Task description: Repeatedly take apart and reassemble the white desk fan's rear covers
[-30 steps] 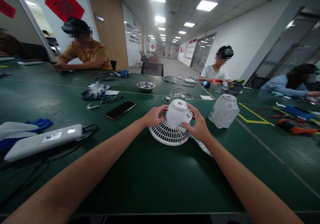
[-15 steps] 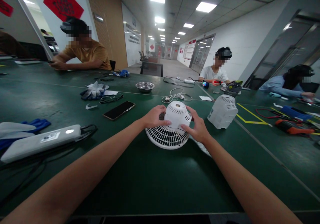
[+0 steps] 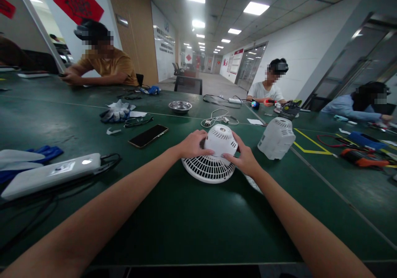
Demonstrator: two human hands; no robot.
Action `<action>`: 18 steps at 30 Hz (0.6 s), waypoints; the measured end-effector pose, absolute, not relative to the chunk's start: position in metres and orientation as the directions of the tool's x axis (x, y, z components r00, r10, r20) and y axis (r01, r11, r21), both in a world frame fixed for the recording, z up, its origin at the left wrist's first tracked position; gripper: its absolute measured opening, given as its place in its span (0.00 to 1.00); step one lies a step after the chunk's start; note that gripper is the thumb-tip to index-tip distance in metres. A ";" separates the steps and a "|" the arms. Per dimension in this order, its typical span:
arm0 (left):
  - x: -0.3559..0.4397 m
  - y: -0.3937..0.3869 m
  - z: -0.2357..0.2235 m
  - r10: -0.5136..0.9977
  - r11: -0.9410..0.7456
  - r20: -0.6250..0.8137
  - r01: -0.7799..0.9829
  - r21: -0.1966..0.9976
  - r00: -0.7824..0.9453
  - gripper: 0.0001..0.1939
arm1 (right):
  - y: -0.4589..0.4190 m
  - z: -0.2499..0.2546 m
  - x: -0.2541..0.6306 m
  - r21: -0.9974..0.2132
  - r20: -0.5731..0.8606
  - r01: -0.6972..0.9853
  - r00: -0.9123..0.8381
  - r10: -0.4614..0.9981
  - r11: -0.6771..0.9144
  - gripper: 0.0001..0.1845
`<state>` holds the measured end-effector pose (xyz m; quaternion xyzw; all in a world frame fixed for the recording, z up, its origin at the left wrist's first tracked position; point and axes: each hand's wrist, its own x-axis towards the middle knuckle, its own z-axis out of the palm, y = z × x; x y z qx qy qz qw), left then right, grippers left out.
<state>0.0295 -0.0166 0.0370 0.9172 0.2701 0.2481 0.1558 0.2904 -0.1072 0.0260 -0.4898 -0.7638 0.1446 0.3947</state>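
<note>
A white slotted fan motor cover point(image 3: 221, 141) sits over a round white fan grille point(image 3: 209, 171) on the green table. My left hand point(image 3: 194, 144) grips the cover from the left, its thumb across the front. From the right my right hand point(image 3: 245, 156) clasps the same cover, thumb also in front. Between the cover and the grille the seam is partly hidden by my thumbs. A pale flat piece point(image 3: 252, 183) lies partly under my right wrist. To the right of my hands stands a white vented housing point(image 3: 277, 139).
A phone point(image 3: 149, 136), a metal bowl point(image 3: 180, 107) and a white cable point(image 3: 218, 117) lie beyond my hands. On the left are a power strip point(image 3: 52, 177) and gloves point(image 3: 116, 112). A multimeter point(image 3: 362, 158) rests at right. Several people sit around the table.
The motor cover appears slightly turned or tilted between my hands, and the grille has shifted very slightly. Both hands keep their hold.
</note>
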 end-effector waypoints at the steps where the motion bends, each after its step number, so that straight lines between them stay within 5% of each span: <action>1: 0.030 -0.017 0.038 0.575 -0.803 0.368 0.420 0.423 0.730 0.38 | -0.107 0.026 0.291 -0.614 0.459 0.631 -0.204 0.865 0.474 0.52; 18: 0.029 -0.014 0.033 0.568 -0.805 0.387 0.392 0.445 0.727 0.39 | -0.106 0.025 0.287 -0.543 0.507 0.674 -0.212 0.835 0.501 0.51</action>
